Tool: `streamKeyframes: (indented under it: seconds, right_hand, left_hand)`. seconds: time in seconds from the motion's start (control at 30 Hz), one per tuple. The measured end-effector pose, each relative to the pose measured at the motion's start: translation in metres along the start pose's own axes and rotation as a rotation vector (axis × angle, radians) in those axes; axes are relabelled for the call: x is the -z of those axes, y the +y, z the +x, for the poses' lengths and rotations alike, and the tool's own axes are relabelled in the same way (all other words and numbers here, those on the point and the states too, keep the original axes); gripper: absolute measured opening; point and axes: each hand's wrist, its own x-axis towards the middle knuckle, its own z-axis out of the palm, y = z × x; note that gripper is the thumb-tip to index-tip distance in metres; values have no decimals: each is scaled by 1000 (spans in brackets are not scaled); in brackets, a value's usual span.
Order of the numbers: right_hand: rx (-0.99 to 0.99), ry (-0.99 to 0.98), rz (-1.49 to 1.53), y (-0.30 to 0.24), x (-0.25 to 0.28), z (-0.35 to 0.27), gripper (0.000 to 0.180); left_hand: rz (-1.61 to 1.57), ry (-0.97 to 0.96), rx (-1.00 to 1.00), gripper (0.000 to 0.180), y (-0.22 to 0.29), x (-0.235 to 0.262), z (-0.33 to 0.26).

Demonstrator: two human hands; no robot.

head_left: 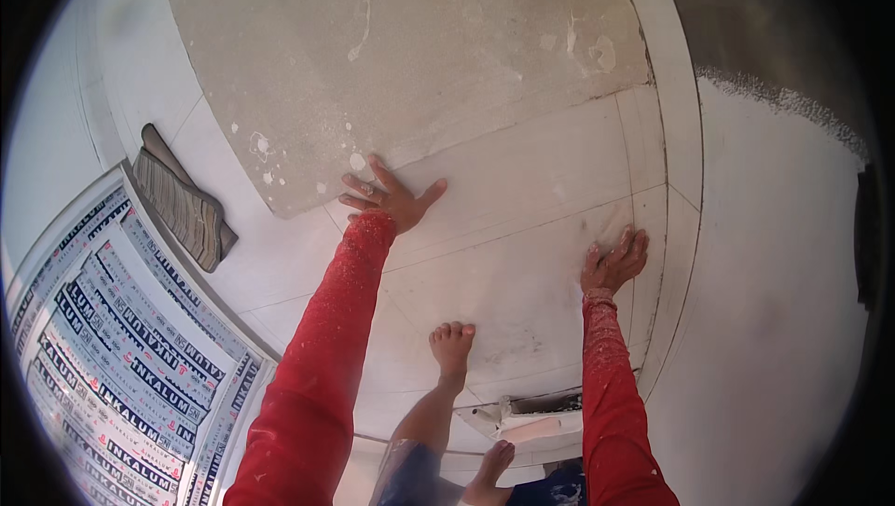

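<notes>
Tiles [494, 226], grey patch [447, 49], striped mat [177, 200], left hand [398, 200] spread, right hand [613, 265] curled, grip unclear

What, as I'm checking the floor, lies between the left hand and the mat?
In the head view, from the left hand: spotted grey patch, then pale floor.

We've got a rumpled striped mat [177, 198] at middle left, a film-covered panel [130, 357] lower left, and some dark thing [869, 240] at the far right.
</notes>
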Motion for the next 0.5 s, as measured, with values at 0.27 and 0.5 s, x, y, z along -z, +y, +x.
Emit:
streamKeyframes:
  seconds: [0.27, 0.5]
  right_hand:
    - [-100, -1106, 858, -17, 286, 122, 44]
    - [-697, -973, 1120, 1, 417, 153, 31]
  left_hand:
    - [-494, 306, 5, 125, -18, -35, -92]
    - [-2147, 52, 604, 94, 50, 6, -57]
